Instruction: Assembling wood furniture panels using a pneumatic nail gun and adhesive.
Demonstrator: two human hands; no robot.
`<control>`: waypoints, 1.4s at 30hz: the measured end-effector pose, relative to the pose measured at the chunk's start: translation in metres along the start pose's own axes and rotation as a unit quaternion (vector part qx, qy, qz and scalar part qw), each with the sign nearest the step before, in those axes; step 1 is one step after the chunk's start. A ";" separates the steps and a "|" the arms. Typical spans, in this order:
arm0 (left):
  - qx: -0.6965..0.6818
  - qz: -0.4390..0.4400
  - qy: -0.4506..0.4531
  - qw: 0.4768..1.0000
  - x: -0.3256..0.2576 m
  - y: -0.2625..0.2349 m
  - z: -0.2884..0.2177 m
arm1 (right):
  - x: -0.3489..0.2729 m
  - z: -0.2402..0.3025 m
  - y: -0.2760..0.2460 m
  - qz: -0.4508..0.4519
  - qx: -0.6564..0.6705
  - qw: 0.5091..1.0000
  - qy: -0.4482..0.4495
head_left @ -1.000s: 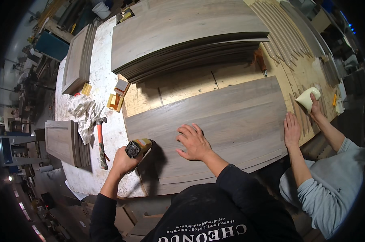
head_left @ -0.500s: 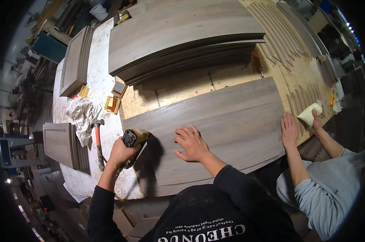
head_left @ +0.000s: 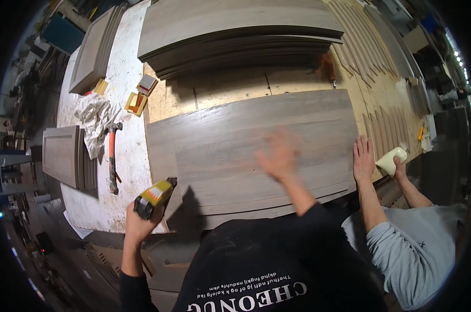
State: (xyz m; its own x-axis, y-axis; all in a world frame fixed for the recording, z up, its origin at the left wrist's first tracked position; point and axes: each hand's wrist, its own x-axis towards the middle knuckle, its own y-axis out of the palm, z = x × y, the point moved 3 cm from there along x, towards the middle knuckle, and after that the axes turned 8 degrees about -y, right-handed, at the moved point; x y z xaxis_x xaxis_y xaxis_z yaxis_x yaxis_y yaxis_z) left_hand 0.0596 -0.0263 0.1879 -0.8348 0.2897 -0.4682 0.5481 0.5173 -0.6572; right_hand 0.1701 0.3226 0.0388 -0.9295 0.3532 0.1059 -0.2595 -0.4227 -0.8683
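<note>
A yellow and black nail gun (head_left: 156, 197) is gripped in my left hand (head_left: 140, 223) at the near left corner of a large grey-brown wooden panel (head_left: 220, 138). My right hand (head_left: 281, 156), blurred by motion, is over the middle of that panel with its fingers apart; whether it touches the wood I cannot tell. On the right, a co-worker's hand (head_left: 364, 158) lies flat at the panel's right end. Their other hand (head_left: 400, 170) holds a pale squeeze bottle (head_left: 390, 162). Left of the panel lies a claw hammer (head_left: 112, 161) with an orange and black handle.
Beyond the panel is a stack of similar boards (head_left: 235, 39). Smaller framed doors (head_left: 61, 155) stand in stacks at the left. A white rag (head_left: 93, 117) and yellow and brown small boxes (head_left: 136, 103) lie between. Thin wooden strips (head_left: 363, 44) cover the far right; an orange-handled tool (head_left: 329, 70) sits beside the boards.
My left hand has drawn the nail gun back toward me, to the panel's near left corner. My right hand has swept rightward across the panel. The whole view has shifted slightly.
</note>
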 end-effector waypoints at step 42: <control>0.044 0.019 -0.069 0.996 -0.064 0.053 0.056 | -0.011 -0.049 -0.031 -0.096 -0.076 0.980 0.159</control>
State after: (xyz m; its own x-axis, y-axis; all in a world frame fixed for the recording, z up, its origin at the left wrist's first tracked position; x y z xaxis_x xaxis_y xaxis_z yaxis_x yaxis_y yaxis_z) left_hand 0.1451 -0.0621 0.1501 -0.8017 0.1914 -0.5663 0.5866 0.4345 -0.6835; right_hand 0.2006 0.3723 0.0406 -0.7318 0.6672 0.1391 -0.3578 -0.2024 -0.9116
